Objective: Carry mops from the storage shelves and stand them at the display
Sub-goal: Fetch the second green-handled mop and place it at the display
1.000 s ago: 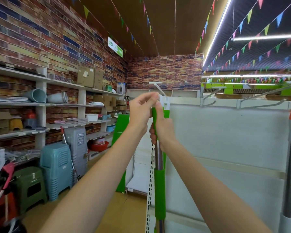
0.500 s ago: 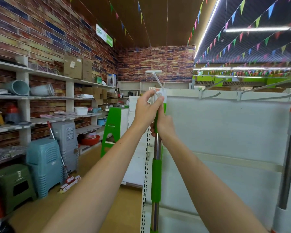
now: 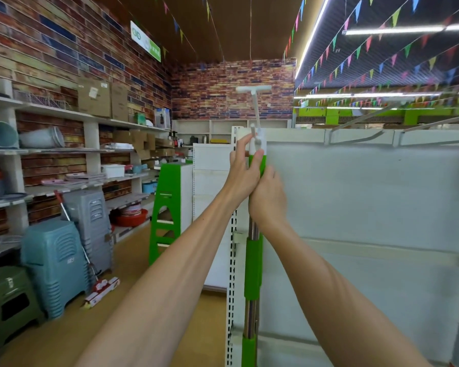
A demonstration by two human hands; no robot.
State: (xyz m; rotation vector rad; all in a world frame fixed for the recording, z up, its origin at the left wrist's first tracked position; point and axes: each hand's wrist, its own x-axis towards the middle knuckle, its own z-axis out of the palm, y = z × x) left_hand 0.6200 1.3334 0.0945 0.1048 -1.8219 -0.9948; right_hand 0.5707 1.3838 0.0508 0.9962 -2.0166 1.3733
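Green and steel, the mop (image 3: 252,266) is standing upright against the perforated white post (image 3: 231,260) at the end of the display rack (image 3: 368,194), its handle running from the bottom of the view up to head height. Both arms are reaching out for the upper end. The left hand (image 3: 243,173) is sitting higher, thumb pressing on the front of the green grip, fingers stretching up and curling behind the white cap at the top of the handle. The right hand (image 3: 268,200) is tucked just under it, touching it, wrapping round the handle with the back of the hand facing the camera; its fingers are hidden on the far side. A thin white T-shaped piece (image 3: 255,102) is poking up above the hands, though whether it belongs to the mop or to the rack is hard to say. The mop's head is lying below the frame, so its footing cannot be told.

Over on the left, the storage shelves (image 3: 64,152) are lining the brick wall, carrying buckets (image 3: 0,133), cardboard boxes (image 3: 94,98) and a red basin (image 3: 131,217). Stacked plastic stools (image 3: 55,266) in blue, grey and dark green are crowding the floor below, and a second mop (image 3: 90,260) with a red-and-white head is leaning on them. A green step stand (image 3: 170,207) is sitting beside the rack's end.
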